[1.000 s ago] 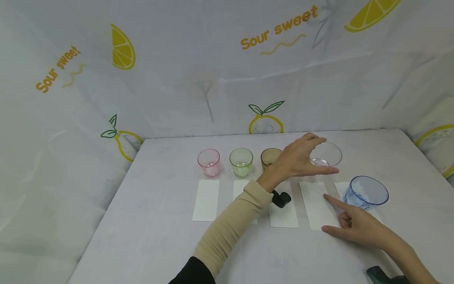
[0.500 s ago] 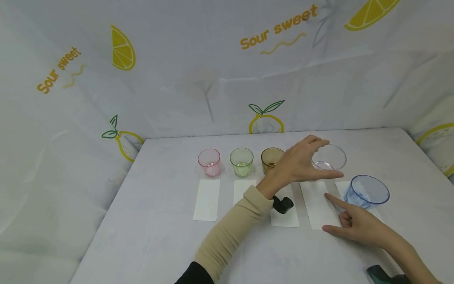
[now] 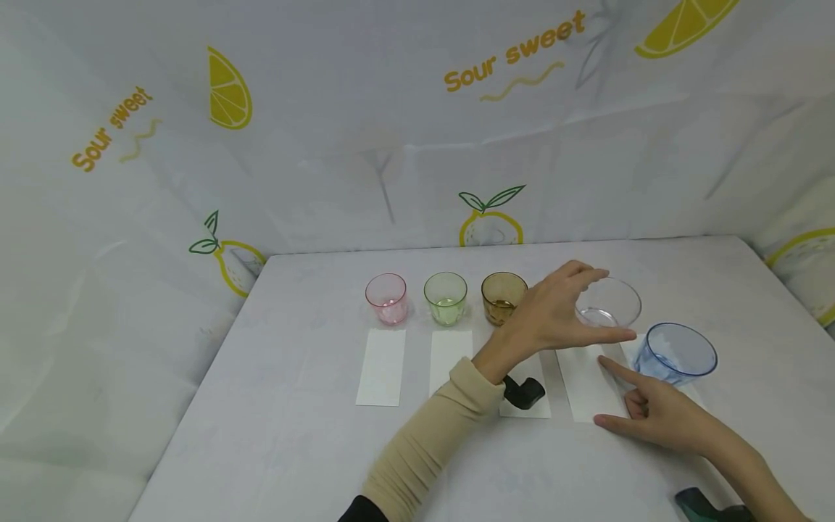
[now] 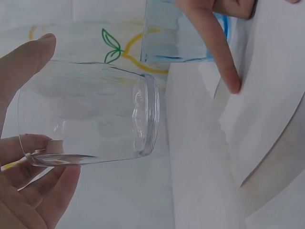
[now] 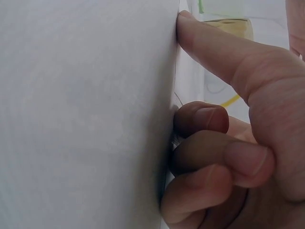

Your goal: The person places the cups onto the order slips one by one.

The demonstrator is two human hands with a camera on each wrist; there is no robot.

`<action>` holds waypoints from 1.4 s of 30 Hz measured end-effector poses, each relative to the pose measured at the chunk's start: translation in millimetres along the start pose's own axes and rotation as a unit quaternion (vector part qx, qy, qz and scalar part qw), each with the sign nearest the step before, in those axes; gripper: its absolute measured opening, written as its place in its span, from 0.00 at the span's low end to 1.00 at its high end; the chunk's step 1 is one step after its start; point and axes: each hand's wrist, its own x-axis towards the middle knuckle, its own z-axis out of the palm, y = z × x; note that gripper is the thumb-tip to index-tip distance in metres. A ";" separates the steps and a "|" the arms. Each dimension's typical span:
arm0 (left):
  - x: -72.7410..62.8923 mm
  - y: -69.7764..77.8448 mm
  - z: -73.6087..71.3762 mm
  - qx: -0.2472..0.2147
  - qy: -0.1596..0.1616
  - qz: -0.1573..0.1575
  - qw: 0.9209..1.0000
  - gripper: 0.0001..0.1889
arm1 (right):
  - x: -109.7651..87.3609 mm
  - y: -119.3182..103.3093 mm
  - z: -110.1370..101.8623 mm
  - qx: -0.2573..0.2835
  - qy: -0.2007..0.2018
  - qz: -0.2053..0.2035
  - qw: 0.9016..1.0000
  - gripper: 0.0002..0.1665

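Note:
My left hand grips a clear drinking glass, thumb on one side and fingers on the other. In the head view the glass is upright, just behind the far end of the fourth white paper strip; in the left wrist view its base is close over the table. My right hand rests at that strip, with index fingertip and thumb tip pressing its right part. The other right fingers are curled under, against the surface, in the right wrist view. A blue glass stands just beyond the right hand, over another paper strip.
A pink glass, a green glass and an amber glass stand in a row on the white table. Further paper strips lie in front of them, one at the left. The left forearm crosses over the strips.
My left hand has brought the clear glass a little to the right, then down toward the near side. The right hand has stayed in place on the paper strip.

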 end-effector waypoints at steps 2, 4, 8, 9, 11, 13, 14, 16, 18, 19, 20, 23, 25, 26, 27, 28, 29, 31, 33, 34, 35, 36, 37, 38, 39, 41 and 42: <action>-2.1 0.6 1.2 -0.004 0.002 0.000 1.000 0.45 | -0.1 0.2 0.1 0.000 0.000 0.001 1.000 0.54; -4.0 1.3 2.1 -0.009 0.003 0.000 1.000 0.45 | -0.3 0.4 0.2 0.000 0.002 -0.001 1.000 0.54; -8.1 3.3 4.0 -0.018 0.001 -0.007 1.000 0.45 | -1.0 0.5 0.8 -0.003 0.001 0.006 1.000 0.55; -9.2 3.9 4.5 -0.018 -0.001 -0.010 1.000 0.45 | -1.2 0.5 1.0 -0.003 -0.001 0.008 1.000 0.56; -11.3 4.8 5.9 -0.016 -0.002 -0.014 1.000 0.45 | -1.5 0.2 1.3 -0.006 -0.004 0.016 1.000 0.57; -13.1 5.2 7.7 -0.011 -0.001 -0.013 1.000 0.45 | -1.7 0.0 1.4 -0.006 -0.004 0.019 1.000 0.58; -13.9 5.1 8.7 -0.008 0.002 -0.010 1.000 0.45 | -1.7 -0.2 1.4 -0.005 -0.005 0.021 1.000 0.58; -15.3 4.4 10.9 -0.003 0.004 -0.005 1.000 0.45 | -1.7 -0.3 1.4 -0.002 -0.005 0.021 1.000 0.58; -16.3 3.5 13.2 0.003 0.005 -0.002 1.000 0.45 | -1.6 -0.3 1.4 0.002 -0.005 0.019 1.000 0.58; -16.9 2.9 14.3 0.007 0.004 -0.002 1.000 0.44 | -1.7 -0.3 1.4 0.004 -0.005 0.018 1.000 0.58; -17.5 2.3 15.4 0.009 0.003 -0.003 1.000 0.44 | -1.7 -0.4 1.5 0.006 -0.005 0.017 1.000 0.58; -19.0 0.9 18.1 0.014 0.000 -0.004 1.000 0.44 | -2.0 -0.3 1.6 0.012 -0.004 0.015 1.000 0.58; -19.9 0.3 19.3 0.011 -0.002 -0.003 1.000 0.44 | -2.1 -0.4 1.6 0.013 -0.004 0.017 1.000 0.58; -20.2 0.1 19.7 0.009 -0.003 -0.003 1.000 0.44 | -2.2 -0.6 1.7 0.013 -0.005 0.020 1.000 0.58; -20.4 0.0 20.1 0.007 -0.004 -0.002 1.000 0.44 | -2.2 -0.7 1.6 0.012 -0.006 0.022 1.000 0.58; -20.6 -0.1 20.5 0.005 -0.005 -0.002 1.000 0.44 | -2.1 -0.9 1.6 0.012 -0.007 0.025 1.000 0.58; -20.7 -0.1 20.8 0.005 -0.006 -0.001 1.000 0.44 | -2.0 -1.1 1.6 0.012 -0.009 0.027 1.000 0.58; -21.1 -0.2 21.0 0.007 -0.009 -0.001 1.000 0.44 | -1.7 -1.5 1.5 0.012 -0.013 0.030 0.999 0.57; -21.5 -0.4 21.3 0.011 -0.010 0.002 1.000 0.44 | -1.3 -1.4 1.3 0.012 -0.010 0.026 1.000 0.55; -21.7 -0.6 21.5 0.012 -0.010 0.003 1.000 0.44 | -1.0 -1.2 1.2 0.011 -0.008 0.023 1.000 0.54; -21.9 -0.9 21.6 0.014 -0.011 0.005 1.000 0.44 | -0.8 -1.0 1.2 0.010 -0.005 0.020 1.000 0.53; -22.2 -1.2 21.7 0.015 -0.011 0.006 1.000 0.44 | -0.5 -0.8 1.3 0.008 -0.002 0.016 1.000 0.52; -22.4 -1.6 22.0 0.015 -0.011 0.006 1.000 0.44 | -0.2 -0.5 1.2 0.007 0.002 0.012 1.000 0.51; -22.5 -2.1 22.4 0.016 -0.011 0.008 1.000 0.44 | 0.0 -0.2 1.3 0.007 0.004 0.010 1.000 0.49; -22.7 -2.5 22.7 0.016 -0.011 0.008 1.000 0.44 | 0.3 0.1 1.3 0.007 0.005 0.008 1.000 0.48; -22.7 -3.4 23.5 0.021 -0.013 0.010 1.000 0.44 | 0.8 0.5 1.4 0.006 0.005 0.008 1.000 0.47; -22.7 -3.8 23.9 0.023 -0.014 0.009 1.000 0.44 | 1.1 0.8 1.4 0.006 0.005 0.008 1.000 0.48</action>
